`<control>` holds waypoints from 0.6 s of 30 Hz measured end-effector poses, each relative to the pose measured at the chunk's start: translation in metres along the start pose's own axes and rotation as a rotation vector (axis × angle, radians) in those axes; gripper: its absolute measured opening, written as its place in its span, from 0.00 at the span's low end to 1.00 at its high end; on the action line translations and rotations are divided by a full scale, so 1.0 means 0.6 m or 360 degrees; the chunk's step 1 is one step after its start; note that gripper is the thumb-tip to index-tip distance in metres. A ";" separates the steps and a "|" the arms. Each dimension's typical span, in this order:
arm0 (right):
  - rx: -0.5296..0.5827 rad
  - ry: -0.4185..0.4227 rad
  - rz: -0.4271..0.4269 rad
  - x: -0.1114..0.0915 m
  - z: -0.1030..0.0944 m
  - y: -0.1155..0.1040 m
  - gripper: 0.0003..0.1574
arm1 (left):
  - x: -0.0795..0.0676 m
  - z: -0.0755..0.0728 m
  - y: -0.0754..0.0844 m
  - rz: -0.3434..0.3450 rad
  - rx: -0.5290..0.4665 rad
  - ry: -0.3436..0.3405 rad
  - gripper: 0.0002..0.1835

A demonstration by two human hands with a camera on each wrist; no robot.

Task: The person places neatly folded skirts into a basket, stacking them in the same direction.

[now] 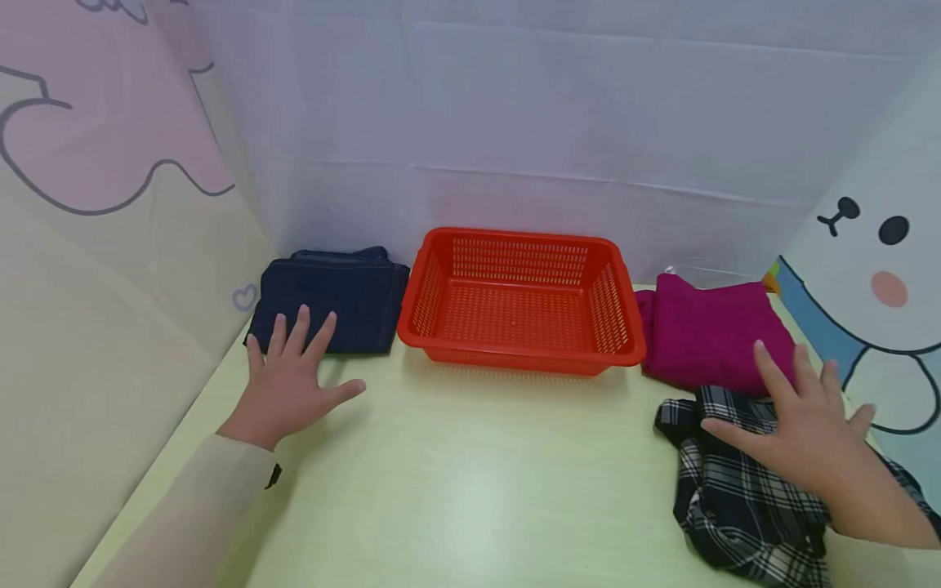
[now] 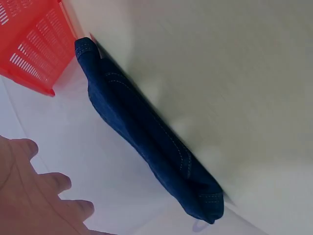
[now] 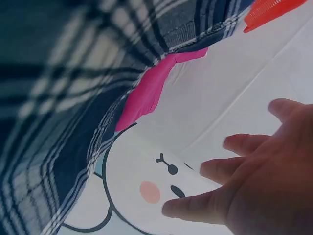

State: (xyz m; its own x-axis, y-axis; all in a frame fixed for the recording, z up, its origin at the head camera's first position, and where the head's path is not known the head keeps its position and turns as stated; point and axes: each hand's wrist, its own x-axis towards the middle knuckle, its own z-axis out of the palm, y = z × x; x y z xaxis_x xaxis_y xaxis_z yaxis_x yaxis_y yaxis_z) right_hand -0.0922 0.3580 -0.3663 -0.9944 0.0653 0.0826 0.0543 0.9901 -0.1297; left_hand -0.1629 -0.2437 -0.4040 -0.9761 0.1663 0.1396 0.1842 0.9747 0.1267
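Observation:
My left hand (image 1: 290, 392) hovers with spread fingers just in front of a folded pair of dark blue jeans (image 1: 331, 298) at the back left; the left wrist view shows the jeans (image 2: 142, 132) apart from the fingers. On the right, a crumpled black-and-white plaid garment (image 1: 742, 490) lies on the table. Over it my right hand (image 1: 816, 425) is held with fingers fanned out and nothing gripped. Behind the plaid cloth is a folded magenta garment (image 1: 713, 335), its near right part covered by the right hand. Plaid fabric (image 3: 63, 98) fills much of the right wrist view.
A red plastic basket (image 1: 515, 355) with slotted walls stands between the jeans and the magenta garment, with nothing inside. The pale table (image 1: 470, 474) meets a white cloth backdrop (image 1: 515, 122) behind. Cartoon-printed sheets (image 1: 110, 269) flank both sides.

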 end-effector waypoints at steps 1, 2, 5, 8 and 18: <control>-0.0001 -0.0009 0.0013 -0.004 0.001 0.003 0.80 | 0.004 0.000 0.002 0.0010 0.0005 -0.0003 0.57; -0.0006 -0.0015 0.0025 -0.009 0.001 0.005 0.81 | 0.008 -0.001 0.005 0.0024 0.0008 -0.0005 0.57; -0.0022 -0.0022 0.0051 -0.021 0.004 0.013 0.81 | 0.025 -0.003 0.017 0.0069 -0.0016 -0.0020 0.57; -0.0049 -0.0015 0.0053 -0.034 0.009 0.021 0.82 | 0.047 -0.004 0.031 0.0099 -0.0082 -0.0042 0.56; -0.0073 -0.0008 0.0066 -0.074 0.035 0.042 0.83 | 0.111 -0.017 0.074 0.0118 -0.0333 -0.0125 0.53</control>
State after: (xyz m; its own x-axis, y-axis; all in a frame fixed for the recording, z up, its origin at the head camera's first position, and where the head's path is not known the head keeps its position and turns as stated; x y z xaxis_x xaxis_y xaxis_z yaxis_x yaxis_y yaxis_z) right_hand -0.0486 0.3772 -0.3942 -0.9917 0.1060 0.0730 0.0994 0.9912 -0.0877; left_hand -0.2184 -0.1906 -0.3792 -0.9635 0.2555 0.0805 0.2677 0.9086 0.3207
